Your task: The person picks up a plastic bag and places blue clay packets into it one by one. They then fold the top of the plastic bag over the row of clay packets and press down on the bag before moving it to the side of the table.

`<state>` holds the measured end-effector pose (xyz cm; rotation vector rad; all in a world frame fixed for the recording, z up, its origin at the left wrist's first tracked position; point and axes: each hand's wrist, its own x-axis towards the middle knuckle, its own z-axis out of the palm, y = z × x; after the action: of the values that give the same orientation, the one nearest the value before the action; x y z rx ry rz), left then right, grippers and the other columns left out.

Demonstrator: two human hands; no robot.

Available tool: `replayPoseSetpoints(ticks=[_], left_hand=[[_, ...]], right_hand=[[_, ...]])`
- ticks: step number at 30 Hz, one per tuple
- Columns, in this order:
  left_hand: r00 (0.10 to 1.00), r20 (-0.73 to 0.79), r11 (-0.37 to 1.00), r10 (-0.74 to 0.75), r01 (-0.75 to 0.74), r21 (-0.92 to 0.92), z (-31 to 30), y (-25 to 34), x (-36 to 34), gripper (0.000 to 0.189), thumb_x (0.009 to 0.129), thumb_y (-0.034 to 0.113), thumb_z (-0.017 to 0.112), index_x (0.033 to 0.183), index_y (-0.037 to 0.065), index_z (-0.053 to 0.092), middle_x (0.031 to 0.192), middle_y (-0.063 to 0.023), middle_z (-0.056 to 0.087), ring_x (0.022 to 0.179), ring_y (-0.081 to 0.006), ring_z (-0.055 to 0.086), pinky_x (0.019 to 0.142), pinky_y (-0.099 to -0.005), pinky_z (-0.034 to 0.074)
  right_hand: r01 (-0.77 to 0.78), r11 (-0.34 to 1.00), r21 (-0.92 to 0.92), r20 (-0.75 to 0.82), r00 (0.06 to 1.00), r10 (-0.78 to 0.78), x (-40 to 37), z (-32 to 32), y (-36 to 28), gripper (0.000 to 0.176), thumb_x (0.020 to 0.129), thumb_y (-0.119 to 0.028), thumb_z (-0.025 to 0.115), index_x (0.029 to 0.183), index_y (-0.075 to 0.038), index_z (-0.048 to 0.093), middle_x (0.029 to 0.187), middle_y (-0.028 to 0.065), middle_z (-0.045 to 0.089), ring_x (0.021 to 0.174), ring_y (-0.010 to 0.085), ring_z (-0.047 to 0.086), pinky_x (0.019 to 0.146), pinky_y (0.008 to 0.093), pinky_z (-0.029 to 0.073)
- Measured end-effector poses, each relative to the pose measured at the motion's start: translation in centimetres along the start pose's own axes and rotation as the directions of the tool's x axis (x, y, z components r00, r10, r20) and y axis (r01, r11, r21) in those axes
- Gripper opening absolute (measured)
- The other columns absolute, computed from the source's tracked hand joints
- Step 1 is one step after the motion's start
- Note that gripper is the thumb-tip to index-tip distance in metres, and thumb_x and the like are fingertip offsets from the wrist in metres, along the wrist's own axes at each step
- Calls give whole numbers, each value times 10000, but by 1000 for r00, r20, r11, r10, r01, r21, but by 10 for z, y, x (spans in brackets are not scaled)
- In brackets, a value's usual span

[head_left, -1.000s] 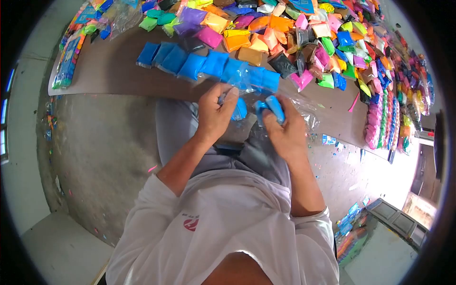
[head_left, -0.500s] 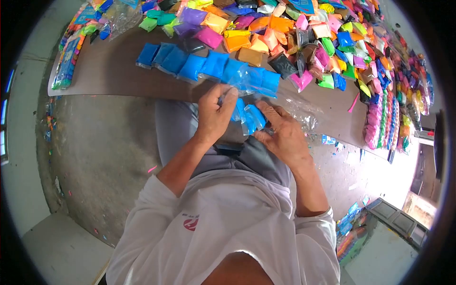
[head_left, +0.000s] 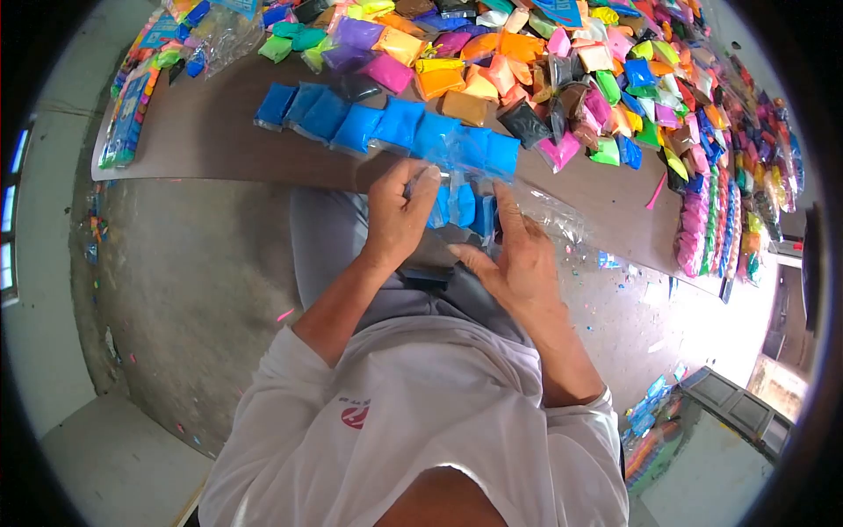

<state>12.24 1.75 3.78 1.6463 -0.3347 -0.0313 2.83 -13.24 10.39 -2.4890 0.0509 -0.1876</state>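
At the table edge, my left hand (head_left: 399, 215) is closed, thumb against fingers, on the mouth of a clear plastic bag (head_left: 549, 211). Small blue packets (head_left: 457, 206) lie side by side between my hands, seemingly within the bag's film. My right hand (head_left: 527, 263) has its thumb spread away from the fingers. Its index finger touches the rightmost of these packets; the other fingertips are partly hidden. Just beyond, a row of blue packets (head_left: 398, 123) lies on the brown table (head_left: 211, 123).
A big heap of packets in many colours (head_left: 509, 53) covers the table's far side. Filled long bags (head_left: 702, 224) are stacked at the right end, and another multicoloured pack (head_left: 127, 119) lies at the left end. A grey cabinet (head_left: 711, 457) stands lower right.
My right thumb has come away from the blue packets and the fingers have straightened. The packets between my hands lie more evenly side by side. My left hand has kept its hold.
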Motion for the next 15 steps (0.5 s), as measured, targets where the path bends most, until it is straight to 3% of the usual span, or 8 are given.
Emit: replayPoseSetpoints(ticks=[4,7,10,14,15], left_hand=[[1000,-13,1000,14,-14,5,1,4,-1,188,952,169,583,929,-7,647,756,41,576,685,-18,456,592,-203,389],[1000,2,1000,-25,25,-3,1,1,-1,192,952,171,583,935,-9,648,764,34,585,689,-22,463,606,-205,398],[1000,-3,999,30,-30,27,1,0,-1,196,953,176,583,937,-9,646,751,33,576,686,-23,460,602,-206,393],[1000,5,1000,-3,3,-1,-1,3,0,199,955,183,583,936,-5,645,728,43,553,677,-21,448,590,-207,380],[1000,14,1000,-5,5,-8,-1,3,-1,200,956,186,584,934,-3,645,722,46,546,674,-20,444,587,-207,376]], right_hand=[[24,992,128,74,997,-34,-1,-5,10,691,745,-285,775,1308,-11,484,933,211,637,830,402,621,743,446,503],[123,991,48,12,992,-123,7,-1,17,685,748,-292,770,1320,-39,490,909,210,641,829,416,618,734,453,502],[147,986,80,34,988,-150,16,-3,21,691,734,-280,777,1319,-44,496,872,198,648,814,418,621,722,452,504],[80,990,119,66,994,-88,13,-10,9,714,717,-294,789,1320,-47,496,816,192,642,787,401,627,710,447,504],[68,997,43,77,995,-71,11,-10,11,729,709,-299,794,1318,-35,493,813,192,639,776,391,628,703,444,504]])
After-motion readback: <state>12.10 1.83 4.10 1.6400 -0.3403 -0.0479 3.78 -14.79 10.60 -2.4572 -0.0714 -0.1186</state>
